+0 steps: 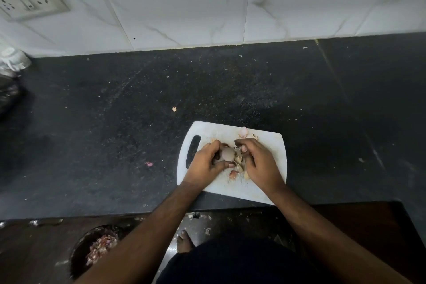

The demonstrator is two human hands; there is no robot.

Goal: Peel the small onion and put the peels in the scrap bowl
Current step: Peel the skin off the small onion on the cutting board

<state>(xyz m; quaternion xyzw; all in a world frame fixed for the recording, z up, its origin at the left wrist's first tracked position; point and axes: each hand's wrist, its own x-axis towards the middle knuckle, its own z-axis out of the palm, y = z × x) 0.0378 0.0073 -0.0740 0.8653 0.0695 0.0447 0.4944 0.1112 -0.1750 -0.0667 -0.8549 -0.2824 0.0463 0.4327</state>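
A small pale pink onion (pixel 227 154) is held over the white cutting board (pixel 272 145) by my left hand (pixel 207 163), whose fingers and thumb close around it. My right hand (pixel 258 161) pinches a strip of peel (pixel 238 149) at the onion's right side. Loose peels (pixel 237 169) lie on the board between the hands, and another piece (pixel 244 131) rests near the board's far edge. The dark scrap bowl (pixel 79 251), with pink peels inside, stands on the floor at lower left, partly hidden by my left forearm.
The board lies on a black stone counter (pixel 115 122) near its front edge. Small peel bits (pixel 149 163) are scattered on the counter. A white tiled wall with a socket plate (pixel 27 0) stands behind. A crumpled bag (pixel 11 62) sits far left. A bare foot (pixel 184 241) shows below.
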